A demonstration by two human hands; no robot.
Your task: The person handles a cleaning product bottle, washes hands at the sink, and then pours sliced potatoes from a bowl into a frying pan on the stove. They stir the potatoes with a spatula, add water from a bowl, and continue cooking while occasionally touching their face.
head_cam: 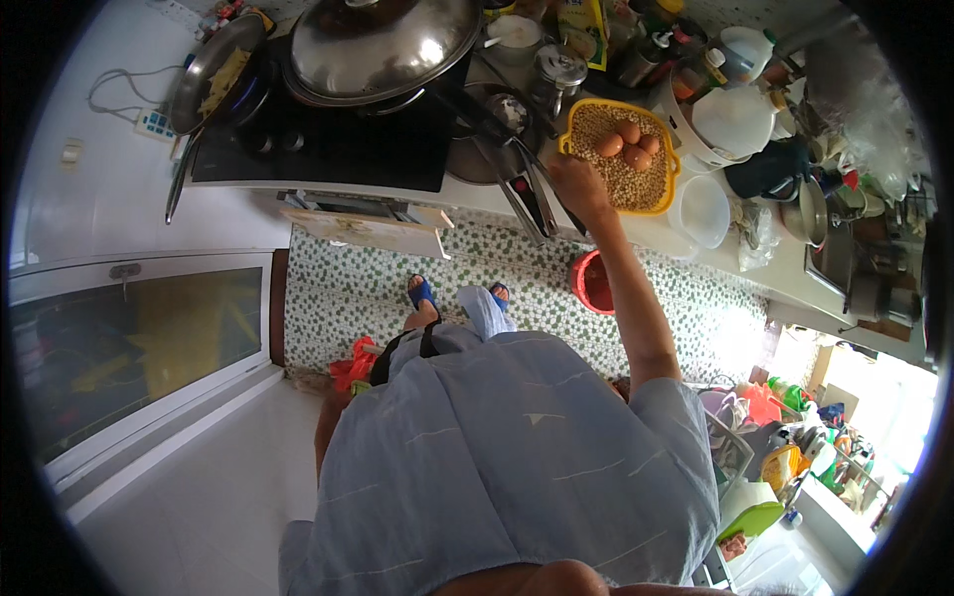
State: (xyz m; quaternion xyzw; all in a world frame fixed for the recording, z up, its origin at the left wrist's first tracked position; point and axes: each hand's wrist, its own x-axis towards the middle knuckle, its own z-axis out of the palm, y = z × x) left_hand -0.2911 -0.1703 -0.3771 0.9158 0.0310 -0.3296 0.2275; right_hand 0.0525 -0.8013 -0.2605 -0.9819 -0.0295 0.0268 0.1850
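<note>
My right hand [578,188] is at the near left corner of a yellow plastic basket [616,102] on the counter. Its fingers are curled against the rim, and whether they grip it cannot be made out. Pale soybean-like beans [633,188] fill the basket, with several brown eggs [638,158] resting on top. Left of my hand, pan and utensil handles [524,195] jut past the counter's edge. A translucent white plastic tub [703,210] stands just right of the basket. My left hand is out of view; only part of that arm shows beside my body.
A lidded wok [384,48] and a frying pan with pale food strips [223,78] sit on the black cooktop [320,160]. Below it, a drawer [365,232] is pulled out. Bottles and jugs [734,119] crowd the counter's back. A red bin [592,283] stands on the floor.
</note>
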